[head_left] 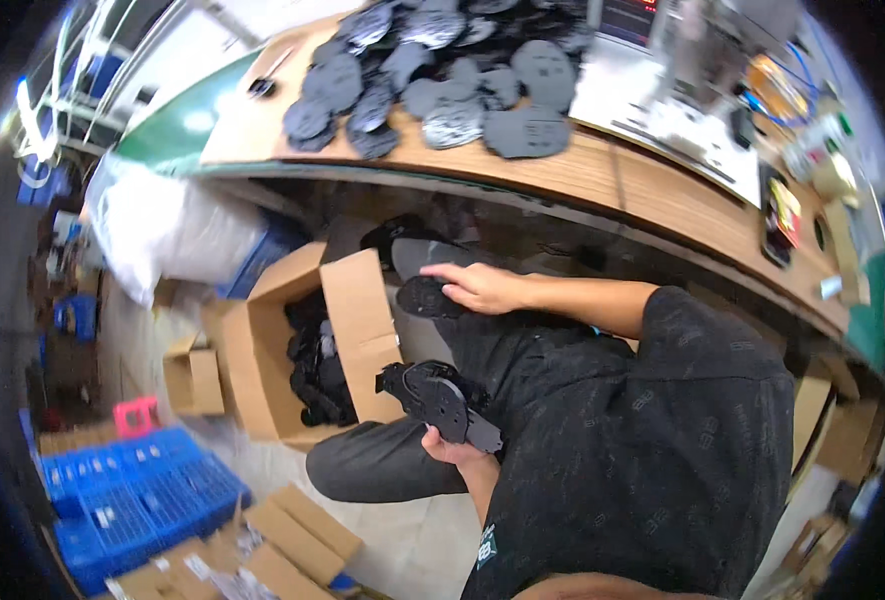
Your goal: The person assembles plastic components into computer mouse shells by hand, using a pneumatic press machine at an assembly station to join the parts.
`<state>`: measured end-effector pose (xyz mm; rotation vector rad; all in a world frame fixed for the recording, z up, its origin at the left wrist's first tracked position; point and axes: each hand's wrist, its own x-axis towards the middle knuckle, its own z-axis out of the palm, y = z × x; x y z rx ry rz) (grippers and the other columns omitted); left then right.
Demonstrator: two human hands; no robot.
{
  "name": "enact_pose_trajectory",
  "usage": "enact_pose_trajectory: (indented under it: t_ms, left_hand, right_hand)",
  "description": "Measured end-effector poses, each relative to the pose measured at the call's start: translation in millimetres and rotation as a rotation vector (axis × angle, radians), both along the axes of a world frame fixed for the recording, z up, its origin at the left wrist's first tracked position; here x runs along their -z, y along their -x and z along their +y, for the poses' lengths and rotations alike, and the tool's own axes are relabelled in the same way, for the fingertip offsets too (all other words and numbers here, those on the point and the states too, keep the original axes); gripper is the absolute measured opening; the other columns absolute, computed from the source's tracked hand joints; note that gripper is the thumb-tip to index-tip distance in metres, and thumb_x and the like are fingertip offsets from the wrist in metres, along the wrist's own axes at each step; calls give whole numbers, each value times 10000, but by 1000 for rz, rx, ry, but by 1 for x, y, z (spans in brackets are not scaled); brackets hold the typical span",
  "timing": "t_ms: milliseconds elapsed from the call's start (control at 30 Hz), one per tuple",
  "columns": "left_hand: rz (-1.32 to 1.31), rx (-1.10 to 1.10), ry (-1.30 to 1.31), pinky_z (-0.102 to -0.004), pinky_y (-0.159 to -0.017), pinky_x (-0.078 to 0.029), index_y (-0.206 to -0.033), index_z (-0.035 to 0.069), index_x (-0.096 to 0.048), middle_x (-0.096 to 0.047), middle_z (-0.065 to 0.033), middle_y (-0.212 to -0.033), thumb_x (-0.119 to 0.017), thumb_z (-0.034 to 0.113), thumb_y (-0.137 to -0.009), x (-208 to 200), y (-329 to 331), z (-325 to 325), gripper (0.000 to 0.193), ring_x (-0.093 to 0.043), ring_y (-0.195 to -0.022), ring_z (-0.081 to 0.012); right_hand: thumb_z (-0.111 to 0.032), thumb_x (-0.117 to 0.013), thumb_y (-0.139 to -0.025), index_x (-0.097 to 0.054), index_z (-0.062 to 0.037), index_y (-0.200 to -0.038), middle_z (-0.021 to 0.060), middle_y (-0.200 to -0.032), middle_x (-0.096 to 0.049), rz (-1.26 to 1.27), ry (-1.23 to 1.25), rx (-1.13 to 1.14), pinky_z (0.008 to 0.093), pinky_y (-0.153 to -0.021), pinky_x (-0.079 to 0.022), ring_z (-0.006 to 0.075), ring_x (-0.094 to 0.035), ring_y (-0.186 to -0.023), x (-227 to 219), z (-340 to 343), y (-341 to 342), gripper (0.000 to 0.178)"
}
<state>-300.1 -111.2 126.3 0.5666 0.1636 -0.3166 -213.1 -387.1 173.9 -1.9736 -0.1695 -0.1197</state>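
1. Black flat plastic parts (pixel 442 400), stacked several deep, sit in the left hand (pixel 452 447) just above the person's lap; the fingers curl up around the lower edge of the stack, so that grip is closed on it.
2. Another black flat part (pixel 424 297) lies under the right hand (pixel 482 287), whose fingers spread over it and press on its top; whether they clasp it cannot be told.
3. That part is just beside the raised flap of an open cardboard box (pixel 262 350) on the floor, which holds a heap of more black parts (pixel 312 365).
4. Above, the wooden bench (pixel 652 190) carries a wide scatter of dark flat pieces (pixel 442 70).
5. Blue plastic crates (pixel 132 500) and smaller cardboard boxes (pixel 282 555) stand on the floor to the left, and a white sack (pixel 162 230) lies behind the open box.
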Motion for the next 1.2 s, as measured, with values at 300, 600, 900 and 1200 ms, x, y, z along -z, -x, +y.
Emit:
enact_pose_trajectory:
  t_ms: [300, 600, 900, 1200]
  left_hand:
    - [26, 309, 116, -436, -1037, -460, -1268, 21, -604, -646, -120, -1260, -524, 402, -821, -15, -9, -9, 592, -612, -1170, -297]
    - [-53, 354, 142, -436, -1086, -414, -1258, -4, -616, -639, -137, -1284, -514, 346, -831, -34, -16, -45, 562, -585, -1223, -282]
    - [-15, 312, 209, -395, -1054, -444, -1313, 34, -594, -611, -111, -1340, -513, 334, -822, -14, 9, -50, 581, -595, -1209, -265]
    - [93, 344, 54, -385, -1040, -440, -1262, 55, -618, -641, -86, -1269, -530, 397, -790, 16, -10, -34, 589, -586, -1183, -264]
  right_hand:
    - [-114, -486, -786, -689, 1, -960, 122, -927, -651, -313, -2, 683, 336, -860, -454, 239, -605, -918, -97, -103, 204, 291]
    - [-114, -369, -871, -596, 16, -1250, 207, -881, -560, -428, 720, 971, 378, -768, -471, 329, -563, -796, -105, -179, 299, 460]
    - [-193, -477, -993, -641, -38, -1194, 164, -963, -640, -372, 721, 1212, 338, -792, -506, 291, -641, -863, -97, -180, 285, 303]
    - [-159, -529, -971, -661, -17, -1114, 165, -986, -658, -403, 651, 1243, 334, -827, -501, 287, -646, -895, -96, -176, 278, 242]
